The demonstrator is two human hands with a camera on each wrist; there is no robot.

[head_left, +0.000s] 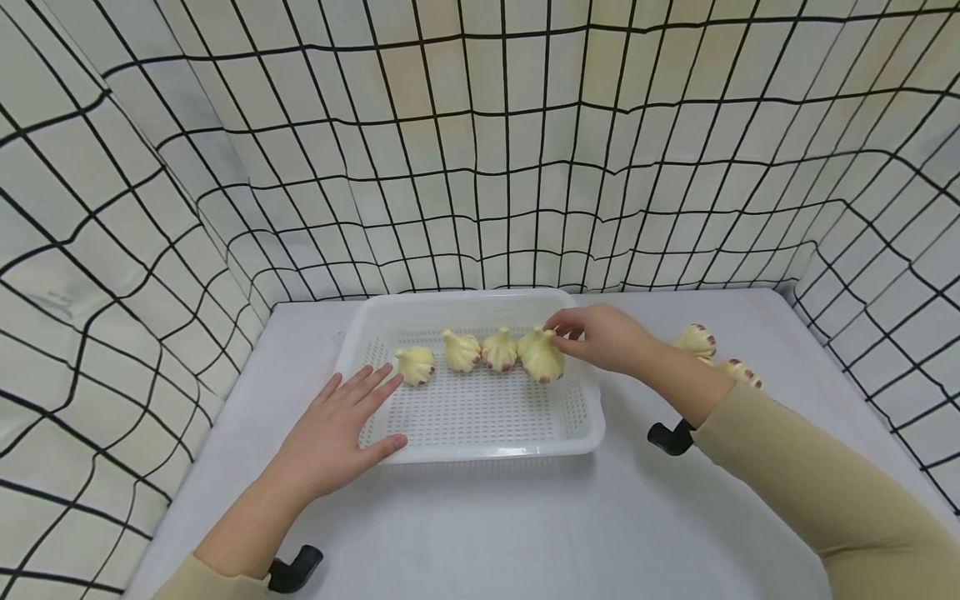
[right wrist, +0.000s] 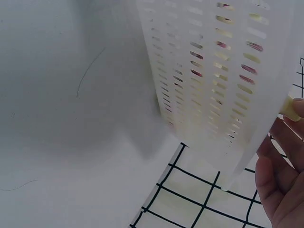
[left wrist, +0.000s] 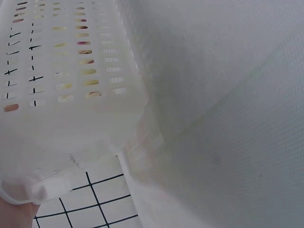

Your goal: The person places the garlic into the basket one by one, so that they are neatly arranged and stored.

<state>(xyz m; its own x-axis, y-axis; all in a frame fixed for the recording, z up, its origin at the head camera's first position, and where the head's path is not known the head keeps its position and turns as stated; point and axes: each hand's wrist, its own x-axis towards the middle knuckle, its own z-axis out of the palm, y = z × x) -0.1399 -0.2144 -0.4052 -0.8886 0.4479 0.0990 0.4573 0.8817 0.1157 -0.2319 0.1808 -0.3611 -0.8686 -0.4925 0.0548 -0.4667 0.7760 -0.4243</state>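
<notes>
A white perforated plastic basket [head_left: 487, 452] holds a row of pale yellow garlic bulbs with reddish root ends. At the right end of the row, my right hand [head_left: 600, 335] pinches the stem of a garlic bulb [head_left: 543, 360] inside the basket. The right wrist view shows its fingers around a bit of yellow stem [right wrist: 290, 110] above the rim. My left hand [head_left: 337, 425] lies with spread, straight fingers over the basket's left rim, fingertips near the leftmost garlic bulb [head_left: 416, 365]. From the left wrist, mostly the basket's slotted wall [left wrist: 85, 118] shows.
More garlic bulbs [head_left: 696, 340] lie on the white table [head_left: 480, 533] right of the basket, partly hidden behind my right forearm. Black netting [head_left: 480, 175] over white walls encloses the table at the back and both sides.
</notes>
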